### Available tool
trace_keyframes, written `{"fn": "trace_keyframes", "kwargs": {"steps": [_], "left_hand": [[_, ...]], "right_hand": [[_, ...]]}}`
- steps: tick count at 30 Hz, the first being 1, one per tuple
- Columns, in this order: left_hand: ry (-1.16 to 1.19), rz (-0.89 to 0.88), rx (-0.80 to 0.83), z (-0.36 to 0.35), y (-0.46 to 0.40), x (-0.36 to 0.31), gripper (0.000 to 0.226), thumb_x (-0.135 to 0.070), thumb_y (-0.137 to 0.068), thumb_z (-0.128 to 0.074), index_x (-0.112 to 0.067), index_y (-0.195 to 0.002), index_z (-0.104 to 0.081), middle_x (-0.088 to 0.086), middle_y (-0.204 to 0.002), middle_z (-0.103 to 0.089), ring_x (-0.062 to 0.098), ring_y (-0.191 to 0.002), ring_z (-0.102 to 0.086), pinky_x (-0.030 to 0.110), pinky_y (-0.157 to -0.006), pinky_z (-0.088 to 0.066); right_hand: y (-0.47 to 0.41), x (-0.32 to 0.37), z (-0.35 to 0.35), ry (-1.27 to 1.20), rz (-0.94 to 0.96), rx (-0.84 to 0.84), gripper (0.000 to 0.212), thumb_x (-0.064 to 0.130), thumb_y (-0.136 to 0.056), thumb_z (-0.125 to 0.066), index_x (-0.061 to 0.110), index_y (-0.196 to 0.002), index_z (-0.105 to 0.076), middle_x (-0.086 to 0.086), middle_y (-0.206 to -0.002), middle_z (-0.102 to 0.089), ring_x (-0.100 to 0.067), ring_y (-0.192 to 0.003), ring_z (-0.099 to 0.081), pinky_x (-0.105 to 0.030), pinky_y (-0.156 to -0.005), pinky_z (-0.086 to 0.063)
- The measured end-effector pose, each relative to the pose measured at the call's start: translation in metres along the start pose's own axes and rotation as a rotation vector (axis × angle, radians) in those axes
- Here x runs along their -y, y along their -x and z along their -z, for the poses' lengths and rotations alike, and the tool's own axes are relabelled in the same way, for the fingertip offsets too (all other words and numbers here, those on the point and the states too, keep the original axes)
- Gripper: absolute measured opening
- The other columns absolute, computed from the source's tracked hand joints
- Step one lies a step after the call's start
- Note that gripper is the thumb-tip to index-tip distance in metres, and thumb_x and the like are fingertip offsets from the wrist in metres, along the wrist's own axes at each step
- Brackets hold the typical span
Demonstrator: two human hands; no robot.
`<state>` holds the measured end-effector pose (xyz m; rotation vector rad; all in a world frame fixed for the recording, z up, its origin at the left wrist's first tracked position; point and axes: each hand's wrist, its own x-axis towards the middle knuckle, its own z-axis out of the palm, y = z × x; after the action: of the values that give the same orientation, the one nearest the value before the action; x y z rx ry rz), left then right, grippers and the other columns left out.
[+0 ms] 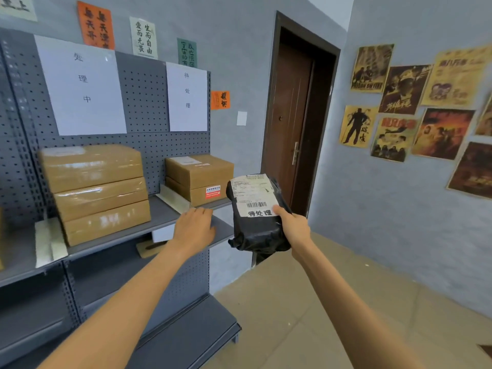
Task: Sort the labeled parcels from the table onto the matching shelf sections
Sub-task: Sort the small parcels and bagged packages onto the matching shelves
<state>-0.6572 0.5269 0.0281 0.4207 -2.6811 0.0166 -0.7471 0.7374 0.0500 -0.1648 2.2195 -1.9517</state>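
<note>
Left hand (195,227) relaxed, fingers extended, empty, above shelf edge (159,227); at three o'clock of it, black mailer bag (257,217) labeled 待处理 gripped by right hand (292,225); likely placement step; next, onto 待处理 section (188,97), beside boxes (199,179) at ten o'clock.

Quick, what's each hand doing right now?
Left hand: open, fingers relaxed, holding nothing, at the shelf edge.
Right hand: gripping the black parcel, thumb on its label.
</note>
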Motion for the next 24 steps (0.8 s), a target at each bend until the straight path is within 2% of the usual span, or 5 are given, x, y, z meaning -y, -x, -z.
{"fn": "trace_keyframes", "kwargs": {"steps": [3, 8, 12, 19, 24], "left_hand": [[-0.007, 0.002, -0.021, -0.011, -0.032, -0.008, 0.032, -0.029, -0.093, -0.053, -0.011, -0.119, -0.054, 0.009, -0.116, -0.060, 0.029, -0.106, -0.054, 0.032, -0.070, -0.033], [-0.049, 0.084, -0.025, -0.040, -0.080, -0.008, 0.035, -0.034, -0.094, -0.053, -0.012, -0.121, -0.052, 0.008, -0.115, -0.060, 0.026, -0.106, -0.053, 0.031, -0.072, -0.035], [-0.077, 0.167, -0.021, -0.064, -0.128, -0.025, 0.032, -0.034, -0.095, -0.052, -0.010, -0.115, -0.054, 0.009, -0.116, -0.059, 0.027, -0.108, -0.053, 0.033, -0.076, -0.040], [-0.045, 0.264, -0.070, -0.091, -0.190, -0.051, 0.038, -0.035, -0.093, -0.054, -0.011, -0.123, -0.054, 0.008, -0.121, -0.060, 0.026, -0.112, -0.053, 0.036, -0.087, -0.045], [-0.081, 0.345, -0.043, -0.095, -0.205, -0.045, 0.036, -0.032, -0.093, -0.053, -0.010, -0.122, -0.053, 0.007, -0.123, -0.058, 0.026, -0.113, -0.052, 0.034, -0.082, -0.044]], "right_hand": [[-0.046, 0.003, 0.006, -0.024, 0.000, 0.015, 0.037, 0.043, -0.090, -0.061, 0.012, -0.110, -0.061, -0.006, -0.101, -0.070, -0.023, -0.090, -0.068, -0.032, -0.075, -0.054], [-0.127, 0.001, 0.003, 0.009, -0.018, 0.065, 0.052, 0.050, -0.087, -0.060, 0.012, -0.122, -0.059, -0.006, -0.111, -0.067, -0.026, -0.097, -0.066, -0.041, -0.092, -0.053], [-0.194, 0.001, 0.007, 0.043, -0.001, 0.153, 0.052, 0.049, -0.089, -0.060, 0.008, -0.121, -0.060, -0.007, -0.112, -0.068, -0.027, -0.098, -0.067, -0.043, -0.095, -0.053], [-0.290, 0.022, 0.014, 0.025, 0.035, 0.237, 0.038, 0.043, -0.094, -0.058, 0.010, -0.113, -0.055, -0.008, -0.113, -0.063, -0.026, -0.096, -0.061, -0.034, -0.083, -0.050], [-0.325, 0.028, -0.006, 0.013, 0.014, 0.330, 0.047, 0.039, -0.097, -0.054, 0.003, -0.128, -0.052, -0.007, -0.103, -0.054, -0.024, -0.094, -0.055, -0.033, -0.081, -0.046]]}}
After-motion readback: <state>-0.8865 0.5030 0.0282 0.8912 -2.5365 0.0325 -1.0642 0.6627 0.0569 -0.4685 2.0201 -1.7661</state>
